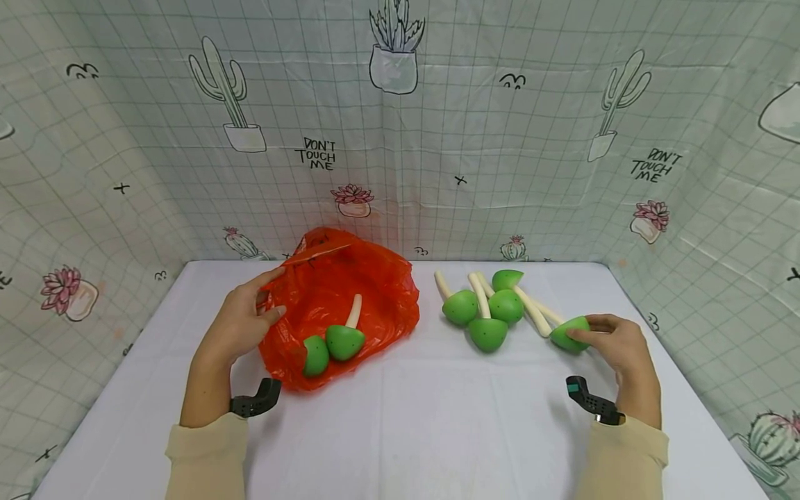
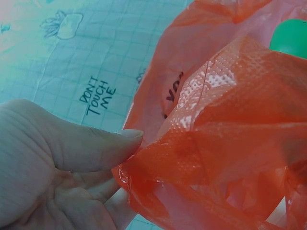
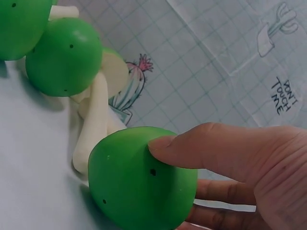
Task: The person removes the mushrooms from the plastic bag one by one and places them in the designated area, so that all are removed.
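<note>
A red plastic bag (image 1: 390, 278) lies with its mouth spread on the left half of the table. Its left edge is pinched by my left hand (image 1: 240, 319), thumb on the near side in the left wrist view. Two green-capped toy mushrooms (image 1: 345, 342) rest in the bag. On the right, my right hand (image 1: 615, 344) grips the green cap of another toy mushroom (image 3: 139, 177), thumb on top and fingers along its far side. That mushroom's pale stem points back toward a loose pile of several similar toy mushrooms (image 1: 487, 335).
A white cloth covers the table (image 1: 387, 444). Behind and on both sides hangs a grid-patterned curtain (image 1: 437, 139) with cactus drawings. The mushroom pile lies between the bag and my right hand, stems crossing one another.
</note>
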The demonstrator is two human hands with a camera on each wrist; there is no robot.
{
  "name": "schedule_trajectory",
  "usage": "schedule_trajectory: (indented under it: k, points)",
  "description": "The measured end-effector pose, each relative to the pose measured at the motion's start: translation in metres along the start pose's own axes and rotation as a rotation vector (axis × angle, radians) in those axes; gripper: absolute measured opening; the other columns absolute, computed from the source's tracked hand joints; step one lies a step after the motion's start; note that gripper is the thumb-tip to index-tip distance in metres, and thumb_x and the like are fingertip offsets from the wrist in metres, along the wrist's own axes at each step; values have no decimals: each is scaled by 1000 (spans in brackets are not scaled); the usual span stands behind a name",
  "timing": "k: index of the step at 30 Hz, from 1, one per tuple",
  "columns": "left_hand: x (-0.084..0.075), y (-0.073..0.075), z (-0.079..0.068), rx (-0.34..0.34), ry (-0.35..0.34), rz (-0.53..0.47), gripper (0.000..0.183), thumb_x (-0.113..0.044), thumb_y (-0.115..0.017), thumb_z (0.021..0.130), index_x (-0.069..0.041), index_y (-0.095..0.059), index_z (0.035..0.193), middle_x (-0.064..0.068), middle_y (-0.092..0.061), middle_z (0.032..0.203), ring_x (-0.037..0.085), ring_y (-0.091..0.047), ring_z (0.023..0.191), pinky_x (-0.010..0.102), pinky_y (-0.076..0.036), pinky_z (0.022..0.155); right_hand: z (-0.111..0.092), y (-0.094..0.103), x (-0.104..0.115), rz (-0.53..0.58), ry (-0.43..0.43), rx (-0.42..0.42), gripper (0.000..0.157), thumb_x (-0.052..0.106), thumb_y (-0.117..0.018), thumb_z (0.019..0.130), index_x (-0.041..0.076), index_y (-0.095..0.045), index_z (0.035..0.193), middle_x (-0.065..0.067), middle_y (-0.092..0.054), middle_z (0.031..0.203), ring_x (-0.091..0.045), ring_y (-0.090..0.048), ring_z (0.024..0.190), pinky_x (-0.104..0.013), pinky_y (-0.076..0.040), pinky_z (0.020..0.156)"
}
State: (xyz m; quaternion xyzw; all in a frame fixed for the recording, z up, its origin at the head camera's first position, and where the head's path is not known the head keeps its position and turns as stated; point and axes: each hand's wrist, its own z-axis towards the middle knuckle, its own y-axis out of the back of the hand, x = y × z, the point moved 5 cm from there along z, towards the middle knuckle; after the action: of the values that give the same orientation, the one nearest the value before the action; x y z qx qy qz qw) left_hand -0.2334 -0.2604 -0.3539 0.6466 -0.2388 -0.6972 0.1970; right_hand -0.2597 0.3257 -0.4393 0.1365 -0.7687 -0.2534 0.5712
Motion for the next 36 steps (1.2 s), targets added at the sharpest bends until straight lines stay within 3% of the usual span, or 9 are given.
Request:
schedule_trajectory:
  k: [8, 21, 29, 36]
  points:
    - [1, 0, 0, -2, -3, 3, 70, 6, -61, 101, 0, -32, 164, 29, -35, 163, 52, -41, 144, 60, -48, 107, 3, -2, 3, -28, 11, -4, 82, 37, -78, 95, -8, -41, 153, -34, -40, 155, -50, -40, 139, -61, -41, 111]
    - [0, 1, 0, -1, -3, 19, 69, 5, -61, 101, 0, -32, 163, 30, -35, 163, 52, -40, 145, 61, -47, 108, 1, -1, 4, -21, 12, -38, 87, 47, -75, 96, -5, -41, 156, -31, -40, 157, -51, -37, 142, -70, -35, 112]
    - [0, 2, 0, -8, 4, 24, 70, 5, -61, 101, -1, -32, 164, 30, -36, 163, 52, -41, 144, 61, -47, 108, -2, 4, 16, -41, 32, -179, 84, 46, -76, 95, -2, -43, 156, -28, -49, 154, -49, -44, 142, -67, -40, 112]
    - [0, 3, 0, -13, -10, 31, 69, 5, -61, 100, 0, -33, 163, 30, -37, 162, 52, -42, 143, 61, -48, 107, -9, 7, 38, -81, 69, -278, 79, 46, -76, 95, -1, -50, 153, -24, -58, 147, -40, -57, 133, -53, -51, 103]
